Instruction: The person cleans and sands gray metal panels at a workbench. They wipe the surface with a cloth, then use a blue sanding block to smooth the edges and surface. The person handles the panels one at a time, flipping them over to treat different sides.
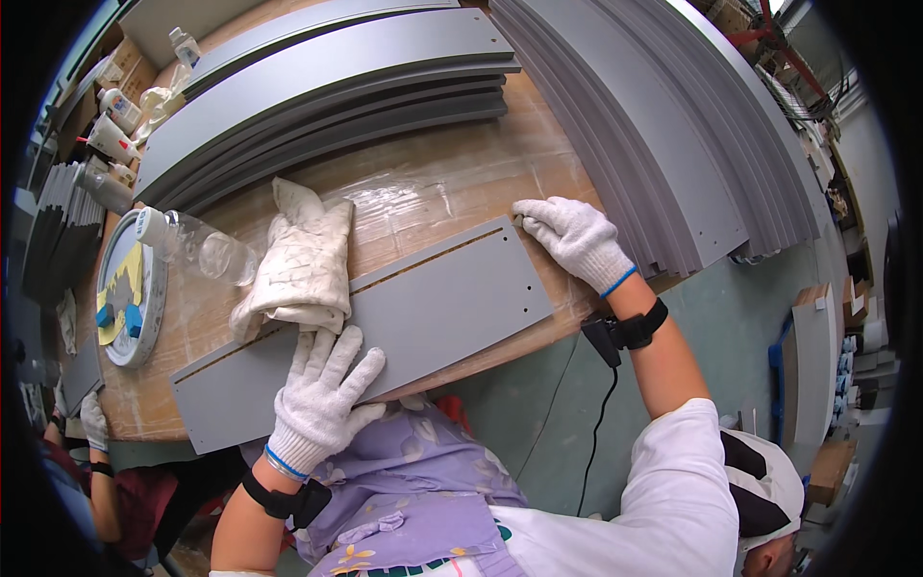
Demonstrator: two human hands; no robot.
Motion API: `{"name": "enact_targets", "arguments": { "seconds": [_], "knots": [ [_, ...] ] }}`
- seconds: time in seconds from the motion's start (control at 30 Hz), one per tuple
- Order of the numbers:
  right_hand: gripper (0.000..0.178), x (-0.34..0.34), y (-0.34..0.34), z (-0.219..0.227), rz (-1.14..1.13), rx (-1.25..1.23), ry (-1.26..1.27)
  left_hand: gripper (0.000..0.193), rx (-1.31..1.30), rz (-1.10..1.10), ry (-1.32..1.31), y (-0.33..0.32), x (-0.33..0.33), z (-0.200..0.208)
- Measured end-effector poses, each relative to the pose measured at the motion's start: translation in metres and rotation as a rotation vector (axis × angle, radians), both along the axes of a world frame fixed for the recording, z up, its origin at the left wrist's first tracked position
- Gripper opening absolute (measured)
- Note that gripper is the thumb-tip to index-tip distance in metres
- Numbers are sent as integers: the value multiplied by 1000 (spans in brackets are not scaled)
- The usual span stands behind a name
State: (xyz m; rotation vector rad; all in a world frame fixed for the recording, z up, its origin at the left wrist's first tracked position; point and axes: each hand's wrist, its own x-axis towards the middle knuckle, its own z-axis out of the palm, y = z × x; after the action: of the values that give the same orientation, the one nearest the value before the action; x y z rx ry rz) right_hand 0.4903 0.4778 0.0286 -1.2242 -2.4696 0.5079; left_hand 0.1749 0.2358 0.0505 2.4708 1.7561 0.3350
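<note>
A grey panel (433, 293) with a long groove near its far edge and small holes at its right end lies slantwise on the table in front of me. My left hand (322, 399), in a white knit glove, rests on the panel with its fingers spread. Its fingertips meet the near edge of a bunched, stained white cloth (306, 255), which lies partly over the panel. My gloved right hand (575, 238) is at the panel's far right corner, its fingers closed together. Whatever sits between those fingertips is too small to make out.
Stacked grey panels (327, 91) stand at the back, with a larger stack (635, 115) at the right. A clear bottle (207, 248) lies beside a round white lid (154, 327) holding yellow paper and blue pieces. Other people are at the lower left and lower right.
</note>
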Motion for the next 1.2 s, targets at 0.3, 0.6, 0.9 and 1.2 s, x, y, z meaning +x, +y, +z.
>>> {"name": "enact_targets", "arguments": {
  "seconds": [0.3, 0.6, 0.9, 1.2],
  "knots": [
    [26, 2, 3, -3, 0, -33, 3, 77, 6, -15, -8, 1, -2, -2],
    [27, 4, 4, -6, -16, -44, 15, 76, -11, -16, -7, 0, -3, -4],
    [27, 7, 7, -7, -3, -51, 59, 76, -1, -2, -29, -1, -3, -5],
    [27, 2, 2, 0, -3, -76, 32, 71, 0, 7, 2, 1, -1, -1]
  ]
}}
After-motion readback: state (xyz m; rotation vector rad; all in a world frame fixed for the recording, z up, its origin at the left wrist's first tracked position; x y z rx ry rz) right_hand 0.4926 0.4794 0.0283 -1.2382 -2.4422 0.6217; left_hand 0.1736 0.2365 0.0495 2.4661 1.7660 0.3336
